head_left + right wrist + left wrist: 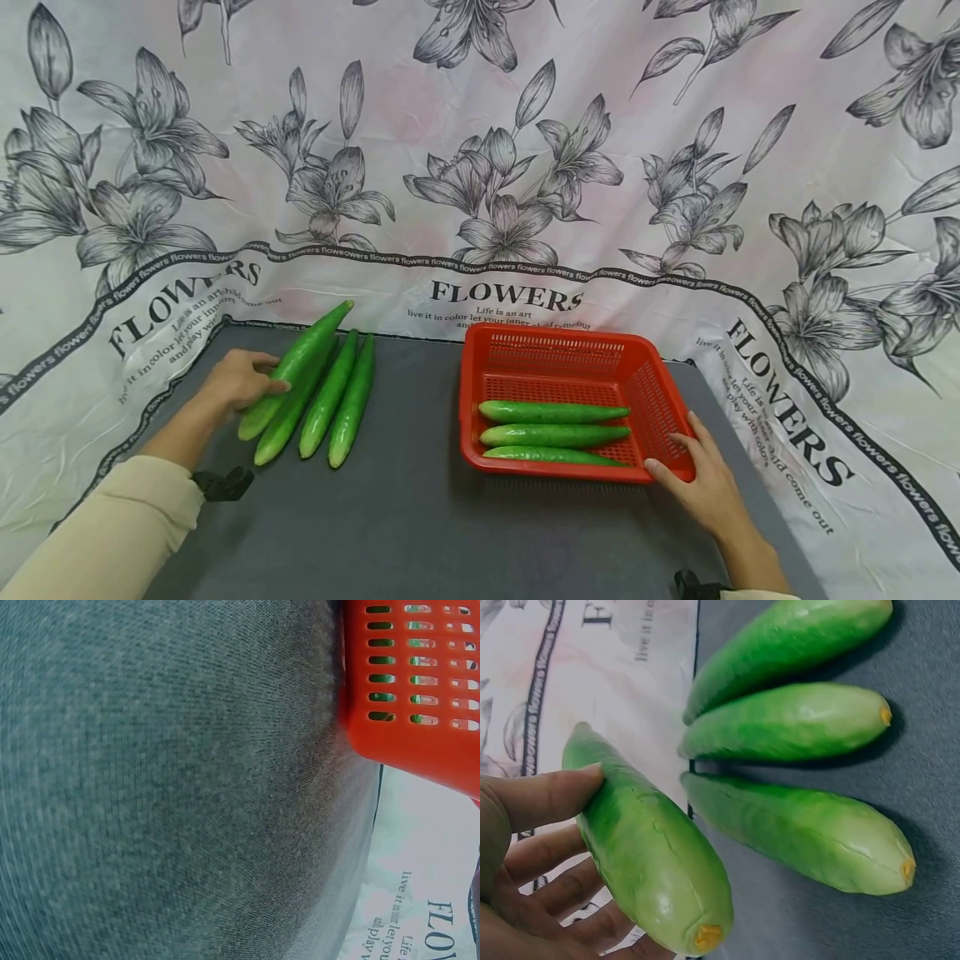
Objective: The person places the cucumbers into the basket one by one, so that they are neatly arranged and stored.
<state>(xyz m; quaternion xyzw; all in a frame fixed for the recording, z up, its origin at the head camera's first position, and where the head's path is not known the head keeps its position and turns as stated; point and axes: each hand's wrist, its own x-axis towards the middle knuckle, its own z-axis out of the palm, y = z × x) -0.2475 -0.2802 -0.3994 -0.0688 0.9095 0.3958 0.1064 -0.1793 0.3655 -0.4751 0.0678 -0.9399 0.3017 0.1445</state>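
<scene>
Aslant, green cucumber (pixel 656 851), gripped within left hand (pixel 240 381)

In the head view, the front wall of the red basket (pixel 467 450) partly conceals the nearest cucumber inside (pixel 543 455). Left wrist: the left grip (pixel 555 892) is cropped at left, four fingertips hidden behind the held cucumber (pixel 660 862); the uppermost cucumber (pixel 795 637) is cut above. Right wrist: basket truncated, contents indistinct through slots.
</scene>
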